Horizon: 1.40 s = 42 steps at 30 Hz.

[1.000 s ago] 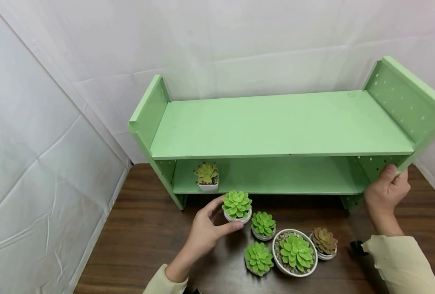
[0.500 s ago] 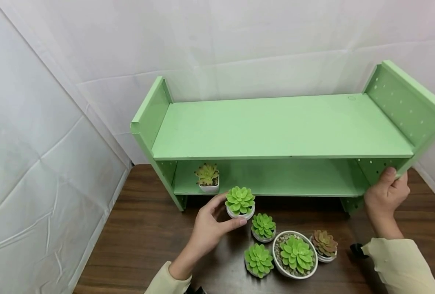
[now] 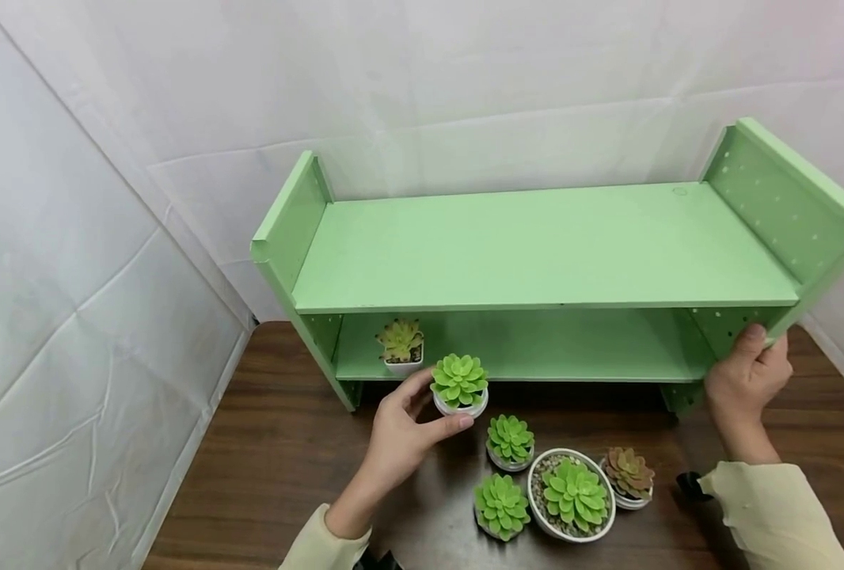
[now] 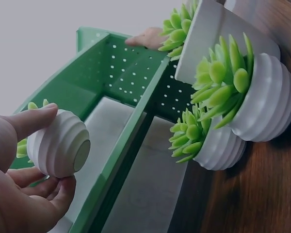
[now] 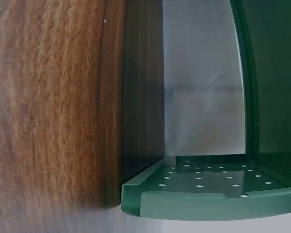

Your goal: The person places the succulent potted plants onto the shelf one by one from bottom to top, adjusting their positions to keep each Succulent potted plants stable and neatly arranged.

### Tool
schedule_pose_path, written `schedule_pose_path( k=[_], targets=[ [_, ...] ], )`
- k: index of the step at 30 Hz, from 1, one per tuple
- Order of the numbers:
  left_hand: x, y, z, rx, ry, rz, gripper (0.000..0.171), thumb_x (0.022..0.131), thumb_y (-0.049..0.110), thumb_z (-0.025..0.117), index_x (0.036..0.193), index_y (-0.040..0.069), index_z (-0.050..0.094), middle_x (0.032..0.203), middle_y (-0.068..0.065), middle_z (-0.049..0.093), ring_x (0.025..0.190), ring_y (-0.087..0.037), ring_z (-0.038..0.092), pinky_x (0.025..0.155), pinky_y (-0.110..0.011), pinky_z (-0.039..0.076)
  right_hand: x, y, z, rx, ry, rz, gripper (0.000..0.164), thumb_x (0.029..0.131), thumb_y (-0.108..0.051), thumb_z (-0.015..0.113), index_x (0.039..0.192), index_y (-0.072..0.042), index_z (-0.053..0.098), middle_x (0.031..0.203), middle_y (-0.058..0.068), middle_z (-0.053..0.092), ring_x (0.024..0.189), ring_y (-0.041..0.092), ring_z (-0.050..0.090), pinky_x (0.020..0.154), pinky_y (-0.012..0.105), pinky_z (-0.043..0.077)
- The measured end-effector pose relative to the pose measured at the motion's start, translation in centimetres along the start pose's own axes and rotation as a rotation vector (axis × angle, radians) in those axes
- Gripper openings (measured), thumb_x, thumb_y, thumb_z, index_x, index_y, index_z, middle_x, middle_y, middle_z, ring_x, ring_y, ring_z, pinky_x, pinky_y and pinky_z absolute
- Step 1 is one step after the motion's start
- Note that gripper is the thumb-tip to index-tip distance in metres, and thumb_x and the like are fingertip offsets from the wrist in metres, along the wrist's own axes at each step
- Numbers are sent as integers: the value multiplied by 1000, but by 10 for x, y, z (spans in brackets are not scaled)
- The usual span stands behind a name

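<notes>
My left hand point(image 3: 398, 438) grips a small potted green succulent point(image 3: 459, 384) by its white ribbed pot point(image 4: 60, 143), thumb on one side and fingers on the other. The pot is held up just in front of the lower board of a green two-tier shelf point(image 3: 550, 249). On that board's left end stands a yellowish succulent point(image 3: 401, 342) in a white square pot. My right hand point(image 3: 747, 378) holds the front edge of the shelf's right side panel, thumb on the inner face; in the right wrist view only the panel point(image 5: 208, 204) shows clearly.
On the dark wooden table point(image 3: 251, 475) stand two small green succulents point(image 3: 511, 440), a larger succulent in a round white bowl point(image 3: 572, 495) and a reddish succulent point(image 3: 628, 473). White sheeting point(image 3: 465, 87) hangs behind the shelf and at the left.
My left hand has raised the potted succulent slightly and brought it a little farther toward the shelf. The right hand keeps its hold on the side panel.
</notes>
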<state>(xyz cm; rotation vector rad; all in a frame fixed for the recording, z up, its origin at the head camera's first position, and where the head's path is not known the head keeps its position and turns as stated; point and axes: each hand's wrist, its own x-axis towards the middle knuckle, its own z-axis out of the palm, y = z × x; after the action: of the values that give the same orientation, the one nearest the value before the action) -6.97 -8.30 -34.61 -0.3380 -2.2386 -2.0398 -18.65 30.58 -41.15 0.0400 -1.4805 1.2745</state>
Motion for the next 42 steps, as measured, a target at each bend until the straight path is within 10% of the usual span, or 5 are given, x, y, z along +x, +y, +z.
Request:
schedule_pose_path(
  k=[42],
  targets=[
    [14, 11, 12, -11, -9, -39, 61, 72, 3, 77, 127, 1, 51, 128, -9, 50, 118, -15, 45, 99, -31, 35, -2, 2, 0, -24, 21, -4, 23, 95, -18, 51, 106, -4, 66, 71, 2, 60, 64, 6, 52, 63, 14, 38]
  ],
)
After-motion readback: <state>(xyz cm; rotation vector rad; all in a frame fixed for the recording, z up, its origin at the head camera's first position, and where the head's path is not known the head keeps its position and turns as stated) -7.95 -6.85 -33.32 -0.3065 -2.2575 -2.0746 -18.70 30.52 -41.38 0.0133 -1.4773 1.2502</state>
